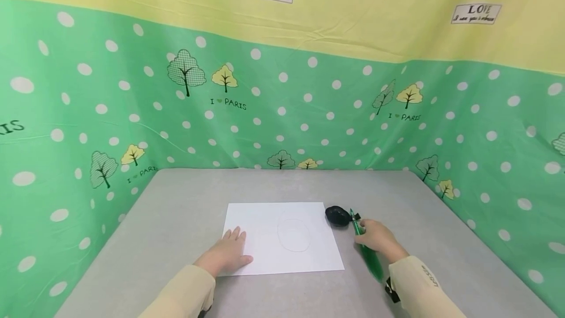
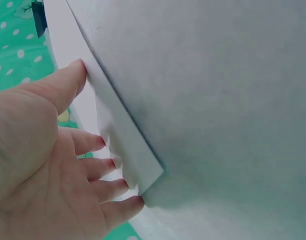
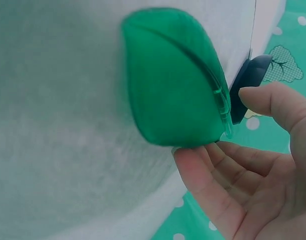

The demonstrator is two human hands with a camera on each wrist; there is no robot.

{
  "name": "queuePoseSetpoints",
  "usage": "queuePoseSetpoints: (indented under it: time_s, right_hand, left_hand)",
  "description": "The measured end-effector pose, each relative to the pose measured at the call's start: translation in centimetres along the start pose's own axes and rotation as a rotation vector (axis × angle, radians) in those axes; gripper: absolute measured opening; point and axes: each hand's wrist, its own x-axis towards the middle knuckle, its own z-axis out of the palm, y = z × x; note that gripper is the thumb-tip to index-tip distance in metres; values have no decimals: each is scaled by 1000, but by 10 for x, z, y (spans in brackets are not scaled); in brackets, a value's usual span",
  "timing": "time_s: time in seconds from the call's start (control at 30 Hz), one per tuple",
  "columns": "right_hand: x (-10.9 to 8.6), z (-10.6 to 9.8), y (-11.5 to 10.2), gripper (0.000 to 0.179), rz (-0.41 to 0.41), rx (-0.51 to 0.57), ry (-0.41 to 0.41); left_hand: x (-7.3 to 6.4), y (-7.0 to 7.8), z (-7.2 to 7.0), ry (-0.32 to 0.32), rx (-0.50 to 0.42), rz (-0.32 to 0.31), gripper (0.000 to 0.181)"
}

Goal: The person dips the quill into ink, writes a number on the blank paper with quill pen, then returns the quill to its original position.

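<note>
A white sheet of paper (image 1: 260,215) lies on the table with a faint round outline drawn on its right half. My left hand (image 1: 226,255) rests on the paper's left edge, fingers spread; the left wrist view shows the fingertips against the sheet (image 2: 130,155). At the right, my right hand (image 1: 379,239) is around a green leaf-shaped pen (image 1: 371,261). In the right wrist view, a finger touches the lower edge of the translucent leaf (image 3: 172,85), while the thumb stands apart from it. A glossy black rounded object (image 1: 337,216) sits beside the pen's narrow end.
The grey table (image 1: 185,195) extends around the paper on all sides. Green and yellow printed curtains (image 1: 282,92) hang behind the table and along both sides. A black band (image 1: 391,289) shows near the right sleeve.
</note>
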Motion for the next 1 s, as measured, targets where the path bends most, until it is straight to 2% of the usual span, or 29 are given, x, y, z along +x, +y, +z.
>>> queuePoseSetpoints:
  time_s: [0.4, 0.57, 0.83, 1.0]
  right_hand:
    - [3, -9, 1, 53, 12, 23, -13]
    - [6, -12, -2, 54, -8, 43, 4]
    - [15, -17, -10, 54, -27, 75, 25]
    - [21, -19, -20, 55, -70, 63, 37]
  left_hand:
    - [7, 4, -6, -22, 3, -18, 72]
    - [11, 4, -9, -25, 1, -21, 68]
    - [21, 7, -13, 0, 27, 17, 64]
    - [26, 11, -19, 21, 60, 7, 64]
